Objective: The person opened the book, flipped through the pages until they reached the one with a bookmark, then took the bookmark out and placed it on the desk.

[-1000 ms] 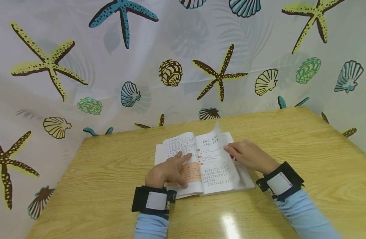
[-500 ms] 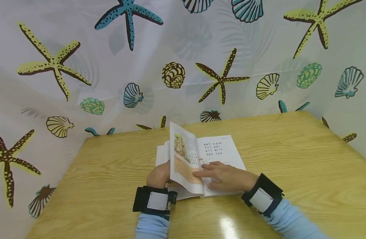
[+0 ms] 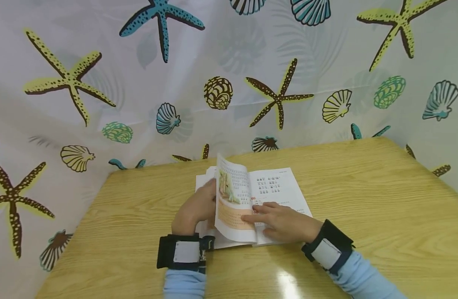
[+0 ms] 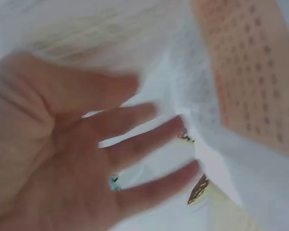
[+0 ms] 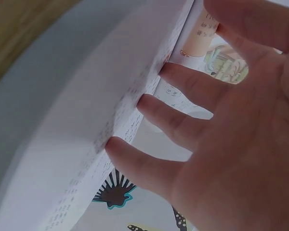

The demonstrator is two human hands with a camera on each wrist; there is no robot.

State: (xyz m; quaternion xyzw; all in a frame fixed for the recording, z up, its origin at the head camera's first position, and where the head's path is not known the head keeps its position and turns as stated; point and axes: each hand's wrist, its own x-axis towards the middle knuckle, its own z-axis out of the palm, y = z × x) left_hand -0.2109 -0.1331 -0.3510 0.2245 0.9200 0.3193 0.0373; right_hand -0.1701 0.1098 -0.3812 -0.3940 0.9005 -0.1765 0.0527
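An open book [image 3: 283, 182] lies on the wooden table, one of its pages [image 3: 234, 216] raised on the left and showing a coloured picture above an orange text block. Behind that page is my left hand [image 3: 200, 203], partly hidden by it; the left wrist view shows its fingers [image 4: 149, 142] spread and fairly straight beside the paper. My right hand [image 3: 285, 222] rests on the right page near the spine, index finger reaching onto the raised page's lower part. Extended fingers [image 5: 183, 125] touch the printed paper in the right wrist view.
The wooden table [image 3: 139, 216] extends around the book on all sides. A white cloth [image 3: 229, 54] printed with starfish and shells hangs along the table's back edge. Both wrists carry black straps [image 3: 328, 247] with a pale plate.
The right hand has let go of the page at the right and moved left to the spine. That page now stands on the left, with the left hand gone from on top to behind it.
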